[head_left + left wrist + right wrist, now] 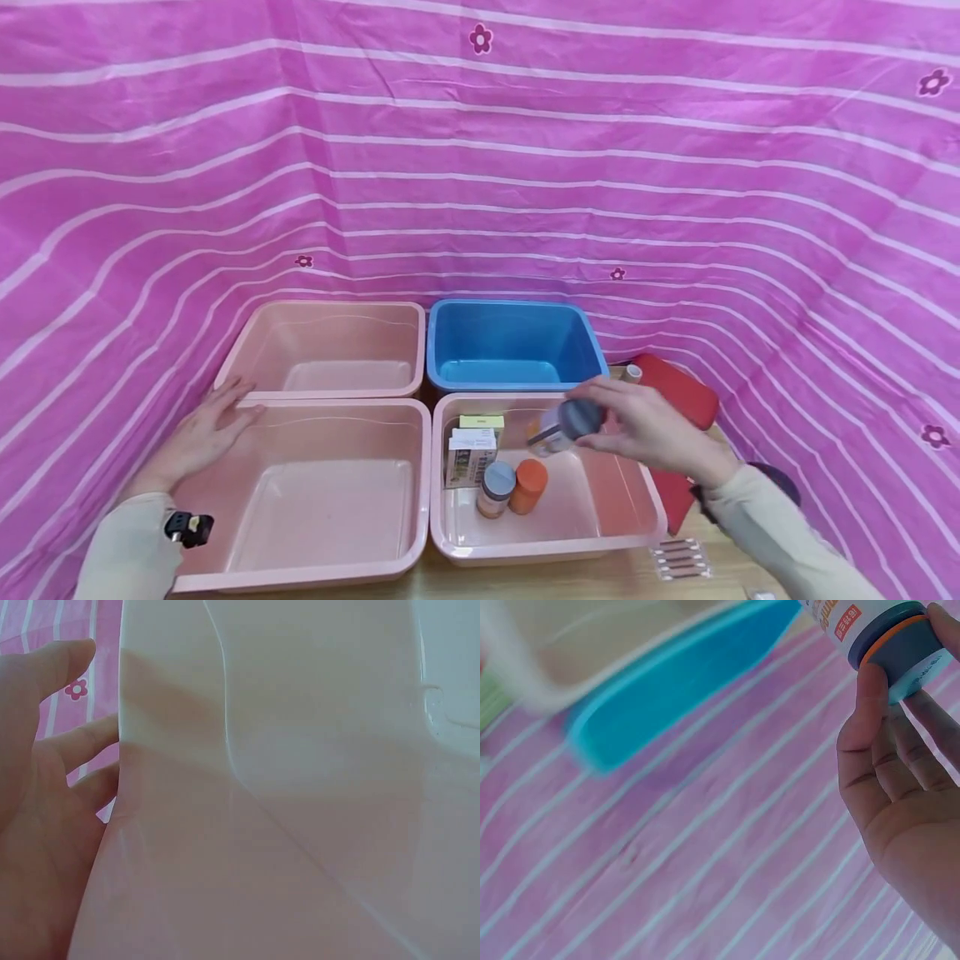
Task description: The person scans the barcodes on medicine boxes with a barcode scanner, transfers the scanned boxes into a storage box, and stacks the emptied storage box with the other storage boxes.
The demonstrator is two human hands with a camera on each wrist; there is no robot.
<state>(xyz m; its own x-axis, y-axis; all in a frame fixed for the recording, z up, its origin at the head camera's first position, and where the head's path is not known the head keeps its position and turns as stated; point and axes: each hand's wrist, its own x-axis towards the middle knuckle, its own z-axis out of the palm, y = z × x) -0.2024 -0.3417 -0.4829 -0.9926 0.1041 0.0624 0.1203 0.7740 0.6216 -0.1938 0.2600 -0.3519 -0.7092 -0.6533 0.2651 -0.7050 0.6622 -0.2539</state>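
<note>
My right hand (647, 423) grips a medicine bottle (545, 434) by its dark cap, tilted above the front right pink bin (551, 547). In the right wrist view, thumb and fingers close round the cap, and the white bottle body (840, 621) bears orange print. Below it in the bin stand a grey-capped bottle (496, 490), an orange bottle (528, 487) and several small boxes (468, 467). My left hand (197, 440) lies at the left rim of the front left pink bin (426, 500), its fingers extended toward the back bin; the left wrist view shows fingers beside the bin wall (172, 825).
Behind stand another pink bin (420, 333) and a blue bin (517, 387). Right of the bins lie a red case (678, 392) and a pack of cotton swabs (681, 559) on the wooden table (600, 587). Striped pink cloth (480, 192) hangs around the back and sides.
</note>
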